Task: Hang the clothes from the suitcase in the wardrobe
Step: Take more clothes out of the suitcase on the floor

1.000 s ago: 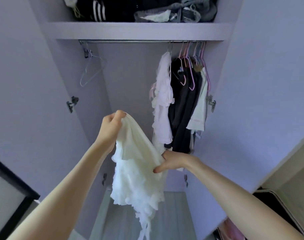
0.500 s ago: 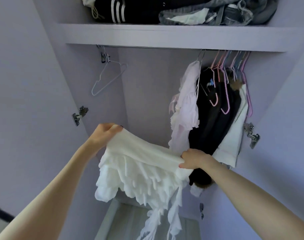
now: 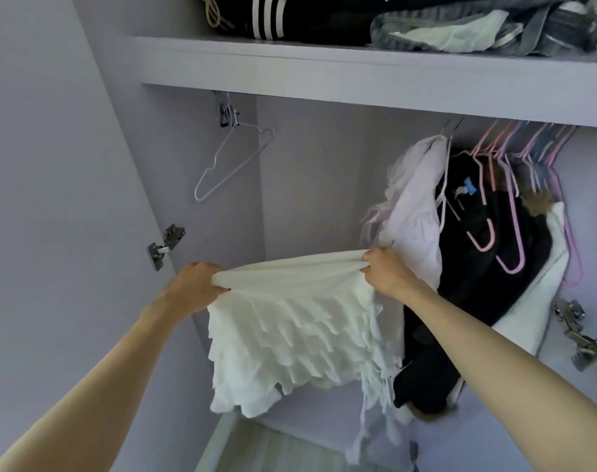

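A white ruffled skirt (image 3: 300,332) hangs stretched between my hands inside the open lilac wardrobe (image 3: 310,172). My left hand (image 3: 196,287) grips the left end of its waistband, and my right hand (image 3: 384,274) grips the right end. The waistband is pulled taut and level, and the ruffles and loose strips dangle below. An empty white wire hanger (image 3: 232,161) hangs at the upper left, under a cluster of metal clips (image 3: 227,112). The suitcase is out of view.
Hung clothes fill the right side: a pale pink top (image 3: 413,219), black garments (image 3: 494,267) and pink hangers (image 3: 494,206). The shelf (image 3: 324,63) above holds folded dark and denim clothes. Door hinges (image 3: 164,245) stick out at left and right.
My hands have risen and moved apart, pulling the skirt's waistband straight and level. The view has tilted upward and closer to the wardrobe.
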`<action>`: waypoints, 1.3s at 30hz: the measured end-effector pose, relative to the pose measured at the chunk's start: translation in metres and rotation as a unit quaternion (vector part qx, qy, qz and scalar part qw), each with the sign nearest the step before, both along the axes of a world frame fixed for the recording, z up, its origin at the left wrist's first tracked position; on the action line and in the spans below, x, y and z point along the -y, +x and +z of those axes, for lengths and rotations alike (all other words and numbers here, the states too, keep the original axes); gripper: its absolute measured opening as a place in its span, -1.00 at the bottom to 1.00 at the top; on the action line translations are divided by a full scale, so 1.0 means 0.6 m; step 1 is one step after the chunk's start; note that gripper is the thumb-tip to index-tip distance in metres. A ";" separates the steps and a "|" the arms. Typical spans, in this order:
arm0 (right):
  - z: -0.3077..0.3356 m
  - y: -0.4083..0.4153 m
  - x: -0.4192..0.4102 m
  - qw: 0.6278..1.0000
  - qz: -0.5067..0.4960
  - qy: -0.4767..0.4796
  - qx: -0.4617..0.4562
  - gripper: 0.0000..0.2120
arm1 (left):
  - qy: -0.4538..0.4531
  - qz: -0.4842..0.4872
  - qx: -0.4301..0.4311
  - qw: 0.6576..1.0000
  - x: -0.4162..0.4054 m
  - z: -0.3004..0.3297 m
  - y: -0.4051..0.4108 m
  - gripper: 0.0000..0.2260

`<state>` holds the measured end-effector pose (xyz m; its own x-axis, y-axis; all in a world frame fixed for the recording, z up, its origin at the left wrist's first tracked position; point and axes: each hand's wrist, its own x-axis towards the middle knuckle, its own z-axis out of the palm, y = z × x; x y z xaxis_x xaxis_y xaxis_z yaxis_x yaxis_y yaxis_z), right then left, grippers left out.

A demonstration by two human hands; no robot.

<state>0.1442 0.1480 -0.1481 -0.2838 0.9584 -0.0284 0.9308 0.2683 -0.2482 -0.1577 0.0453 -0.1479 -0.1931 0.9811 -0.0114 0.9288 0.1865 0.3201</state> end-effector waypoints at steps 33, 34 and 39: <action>0.026 -0.293 -0.199 0.939 0.318 0.080 -0.099 -0.69 | 0.057 -0.046 0.398 0.914 -0.259 0.019 -0.074 -0.84; 0.029 -0.288 -0.201 0.937 0.323 0.084 -0.101 -0.70 | 0.064 -0.048 0.399 0.913 -0.264 0.020 -0.066 -0.88; 0.037 -0.264 -0.208 0.943 0.307 0.079 -0.104 -0.71 | 0.057 -0.017 0.398 0.916 -0.284 0.014 -0.036 -0.88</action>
<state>-0.0144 0.2731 -0.1259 -0.7704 0.5989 0.2187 0.5233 0.7899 -0.3199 -0.1792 0.2155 -0.1393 -0.1380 0.9899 -0.0322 0.3981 0.0852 0.9134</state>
